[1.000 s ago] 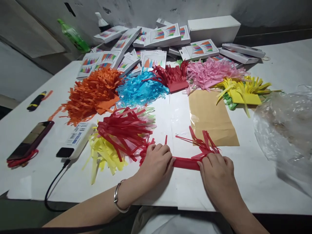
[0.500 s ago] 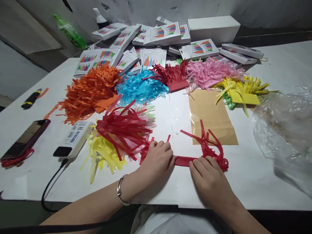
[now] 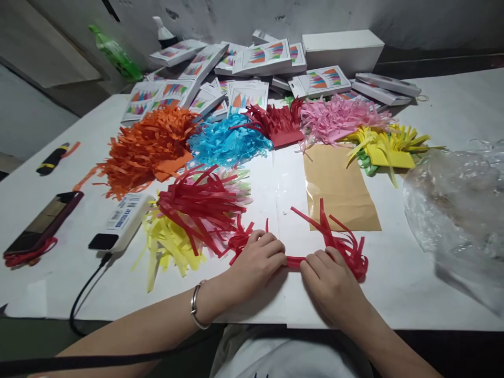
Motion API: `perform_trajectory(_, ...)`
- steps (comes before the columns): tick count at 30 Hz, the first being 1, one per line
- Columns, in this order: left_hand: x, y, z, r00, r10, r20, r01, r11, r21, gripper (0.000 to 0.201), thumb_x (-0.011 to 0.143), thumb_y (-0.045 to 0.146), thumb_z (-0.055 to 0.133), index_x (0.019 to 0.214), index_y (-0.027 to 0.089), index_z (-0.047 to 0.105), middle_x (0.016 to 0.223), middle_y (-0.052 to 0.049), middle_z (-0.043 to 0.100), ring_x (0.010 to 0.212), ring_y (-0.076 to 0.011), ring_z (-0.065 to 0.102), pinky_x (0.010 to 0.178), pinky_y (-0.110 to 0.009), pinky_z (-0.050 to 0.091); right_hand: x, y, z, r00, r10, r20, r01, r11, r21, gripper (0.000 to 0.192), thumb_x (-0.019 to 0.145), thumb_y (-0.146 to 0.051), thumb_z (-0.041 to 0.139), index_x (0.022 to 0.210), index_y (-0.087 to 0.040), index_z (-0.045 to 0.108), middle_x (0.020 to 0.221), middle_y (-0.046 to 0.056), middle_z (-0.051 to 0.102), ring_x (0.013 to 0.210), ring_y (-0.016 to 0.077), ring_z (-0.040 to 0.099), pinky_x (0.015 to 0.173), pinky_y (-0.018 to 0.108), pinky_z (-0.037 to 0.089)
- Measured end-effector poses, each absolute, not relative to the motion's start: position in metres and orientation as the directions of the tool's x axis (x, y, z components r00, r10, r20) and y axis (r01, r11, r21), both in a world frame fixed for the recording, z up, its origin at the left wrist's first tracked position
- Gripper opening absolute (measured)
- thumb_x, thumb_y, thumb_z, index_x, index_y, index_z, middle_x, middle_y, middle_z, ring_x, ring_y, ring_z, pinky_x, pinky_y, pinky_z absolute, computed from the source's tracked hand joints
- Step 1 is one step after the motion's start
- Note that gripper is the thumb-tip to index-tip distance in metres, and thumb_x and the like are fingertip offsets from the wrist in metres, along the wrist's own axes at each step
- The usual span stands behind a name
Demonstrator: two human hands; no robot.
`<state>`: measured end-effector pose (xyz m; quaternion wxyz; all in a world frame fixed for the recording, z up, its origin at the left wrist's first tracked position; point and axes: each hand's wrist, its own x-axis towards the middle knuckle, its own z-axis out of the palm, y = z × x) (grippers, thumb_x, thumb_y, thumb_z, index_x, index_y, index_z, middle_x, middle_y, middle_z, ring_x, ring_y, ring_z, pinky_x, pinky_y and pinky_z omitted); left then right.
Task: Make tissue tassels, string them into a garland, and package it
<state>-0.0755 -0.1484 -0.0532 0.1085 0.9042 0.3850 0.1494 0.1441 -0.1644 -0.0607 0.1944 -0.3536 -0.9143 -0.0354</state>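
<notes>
A red tissue paper tassel (image 3: 294,262) lies across the white table in front of me, its narrow middle band between my hands. My left hand (image 3: 262,262) is closed on the band's left part, fringe spilling out beyond the fingers. On the other side my right hand (image 3: 328,275) grips the band, and loose red strips (image 3: 346,249) fan out past it. Fingertips and thumbs are partly hidden, and so is the paper under them. Just left of my left hand, a finished-looking red tassel (image 3: 200,202) rests on pink and yellow tassels (image 3: 171,244).
Orange (image 3: 145,147), blue (image 3: 230,139), dark red (image 3: 279,126), pink (image 3: 340,118) and yellow (image 3: 388,149) fringed paper bundles form a row behind. Nearer are a brown sheet (image 3: 340,189), a clear plastic bag (image 3: 457,210), a power bank (image 3: 122,220) and a phone (image 3: 43,223). Printed boxes (image 3: 262,58) pile up at the back.
My hands have drawn slightly closer together along the red band, which now looks narrower. The view has shifted a little.
</notes>
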Motion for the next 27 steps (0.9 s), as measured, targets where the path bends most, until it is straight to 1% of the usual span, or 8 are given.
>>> perform_trajectory(4,-0.082,-0.150,-0.047,0.609,0.783,0.129,0.677,-0.597,0.429,0.015,0.098,0.022,0.057,0.087,0.021,0.067,0.090,-0.001,0.069,0.085,-0.0183,0.055,0.083,-0.036,0.034,0.161,-0.167,-0.062,-0.599,0.701,0.388,0.691,0.697,-0.192,0.031,0.091,0.002,0.040,0.077,-0.016,0.061,0.077,0.006,0.059,0.079,0.0203,0.050,0.087,0.037,0.035)
perform_trajectory(8,-0.085,-0.151,-0.041,0.571,0.818,0.072,0.728,-0.545,0.416,0.020,0.099,0.020,0.051,0.087,0.020,0.067,0.094,-0.003,0.068,0.084,-0.0184,0.056,0.081,-0.037,0.035,0.168,-0.168,-0.064,-0.474,0.801,0.365,0.751,0.585,-0.308,0.025,0.097,-0.008,0.045,0.082,-0.017,0.063,0.084,0.005,0.063,0.085,0.0208,0.055,0.090,0.039,0.034)
perform_trajectory(12,-0.082,-0.148,-0.041,0.519,0.855,0.002,0.801,-0.487,0.349,0.022,0.098,0.022,0.051,0.080,0.017,0.062,0.092,-0.005,0.064,0.080,-0.0190,0.055,0.077,-0.037,0.035,0.160,-0.166,-0.065,-0.413,0.851,0.325,0.836,0.496,-0.236,0.026,0.097,-0.011,0.047,0.075,-0.018,0.059,0.079,0.005,0.062,0.083,0.0222,0.055,0.089,0.043,0.033)
perform_trajectory(15,-0.080,-0.146,-0.045,0.513,0.858,0.032,0.814,-0.498,0.299,0.018,0.095,0.018,0.053,0.079,0.017,0.060,0.091,-0.005,0.063,0.079,-0.0187,0.054,0.078,-0.038,0.034,0.155,-0.165,-0.064,-0.396,0.866,0.305,0.871,0.460,-0.174,0.025,0.096,-0.012,0.048,0.074,-0.018,0.058,0.078,0.006,0.062,0.083,0.0230,0.055,0.091,0.045,0.033)
perform_trajectory(18,-0.082,-0.144,-0.046,0.621,0.777,0.100,0.746,-0.626,0.226,0.014,0.096,0.011,0.052,0.089,0.018,0.062,0.093,-0.005,0.064,0.084,-0.0195,0.054,0.081,-0.039,0.034,0.152,-0.165,-0.063,-0.386,0.854,0.349,0.867,0.465,-0.180,0.025,0.094,-0.005,0.044,0.081,-0.017,0.062,0.087,0.008,0.066,0.089,0.0233,0.057,0.099,0.049,0.032)
perform_trajectory(22,-0.083,-0.143,-0.038,0.804,0.584,0.112,0.577,-0.812,0.094,0.013,0.097,0.013,0.055,0.091,0.019,0.064,0.088,-0.003,0.063,0.086,-0.0207,0.052,0.096,-0.046,0.032,0.150,-0.167,-0.061,-0.525,0.753,0.396,0.786,0.607,-0.112,0.030,0.090,0.001,0.041,0.083,-0.017,0.064,0.085,0.007,0.066,0.093,0.0234,0.056,0.106,0.051,0.029)
perform_trajectory(24,-0.083,-0.142,-0.035,0.830,0.550,0.093,0.547,-0.835,0.057,0.014,0.097,0.015,0.057,0.086,0.019,0.064,0.087,-0.002,0.063,0.087,-0.0208,0.052,0.101,-0.049,0.030,0.149,-0.166,-0.059,-0.578,0.714,0.395,0.757,0.650,-0.067,0.029,0.088,0.002,0.042,0.081,-0.016,0.064,0.081,0.007,0.065,0.094,0.0243,0.056,0.106,0.051,0.029)
perform_trajectory(27,-0.081,-0.140,-0.038,0.837,0.538,0.101,0.537,-0.843,0.035,0.018,0.096,0.015,0.058,0.080,0.018,0.063,0.084,-0.002,0.062,0.086,-0.0214,0.051,0.098,-0.048,0.031,0.144,-0.165,-0.057,-0.604,0.684,0.409,0.732,0.679,-0.054,0.027,0.089,0.000,0.044,0.091,-0.013,0.067,0.083,0.008,0.064,0.093,0.0248,0.055,0.102,0.049,0.031)
